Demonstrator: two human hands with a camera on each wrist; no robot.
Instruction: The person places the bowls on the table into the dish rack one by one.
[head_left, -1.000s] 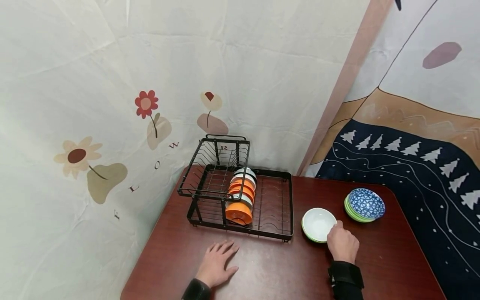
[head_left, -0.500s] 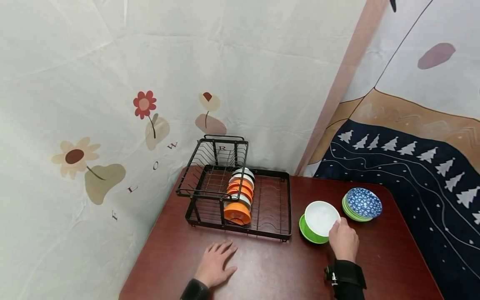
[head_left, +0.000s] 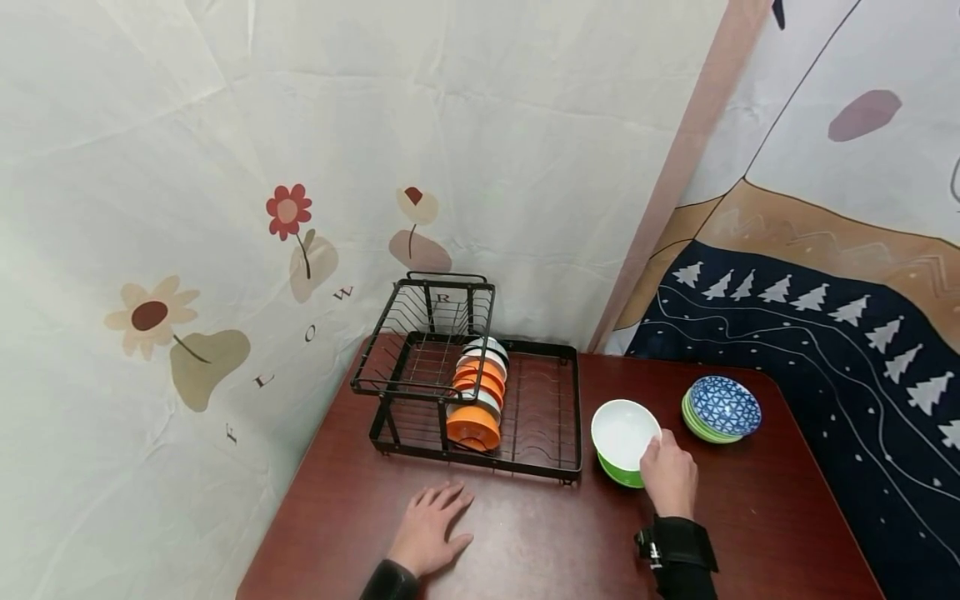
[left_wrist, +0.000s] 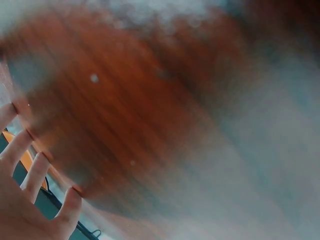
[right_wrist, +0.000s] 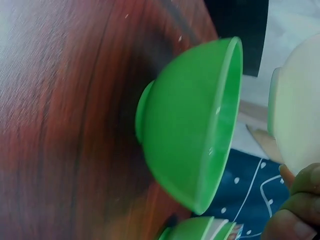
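Observation:
My right hand (head_left: 671, 475) pinches the near right rim of a white bowl (head_left: 622, 433). This white bowl hangs over a green bowl (head_left: 618, 477) that stands on the table. In the right wrist view, the green bowl (right_wrist: 185, 120) shows side-on, and a gap separates it from the white bowl (right_wrist: 302, 100) at the right edge. Fingers (right_wrist: 295, 215) show there at the white bowl's side. My left hand (head_left: 429, 529) rests on the table with spread fingers, holding nothing, in front of the dish rack (head_left: 579, 408).
The black two-tier rack holds a row of bowls standing on edge, an orange bowl (head_left: 474, 428) nearest. At the right, a blue-patterned bowl (head_left: 725, 406) sits on green ones. The brown table (head_left: 540, 533) meets a hanging cloth (head_left: 555, 208) behind.
The white bowl was nested in the green one; my right hand has lifted it out, then shifted it slightly left. My left hand has stayed in place.

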